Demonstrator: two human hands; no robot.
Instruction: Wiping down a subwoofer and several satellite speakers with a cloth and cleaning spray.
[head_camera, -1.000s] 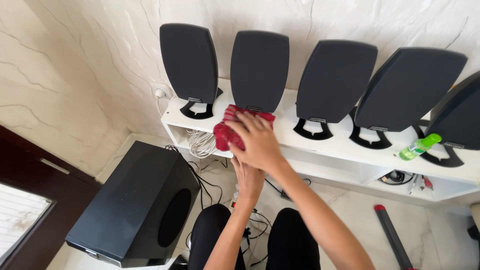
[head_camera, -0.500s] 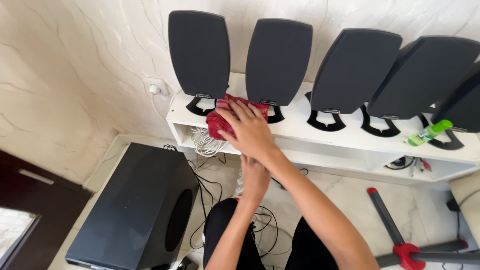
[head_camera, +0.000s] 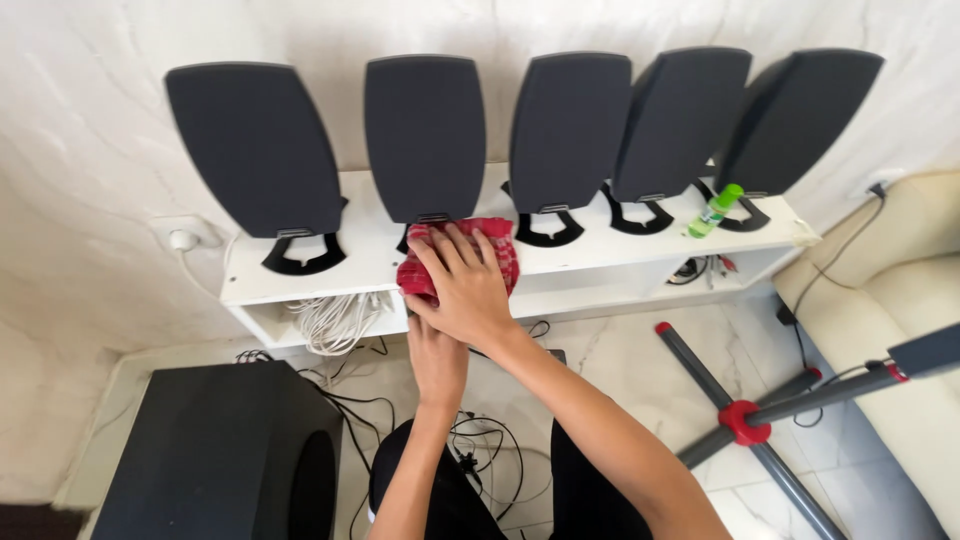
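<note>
The right hand (head_camera: 468, 290) presses flat, fingers spread, on a red cloth (head_camera: 458, 258) lying on the white shelf (head_camera: 600, 262) before the second speaker (head_camera: 424, 138); the left hand (head_camera: 437, 358) grips the shelf edge beneath, apparently for support

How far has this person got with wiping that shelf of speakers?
Hard to say what is already clean: no wiped patch shows. In hand: the right hand presses a red cloth on the white shelf below the second speaker from the left; the left hand sits under the shelf's front edge. The shelf's right end, by the green bottle, lies beyond the cloth.
</note>
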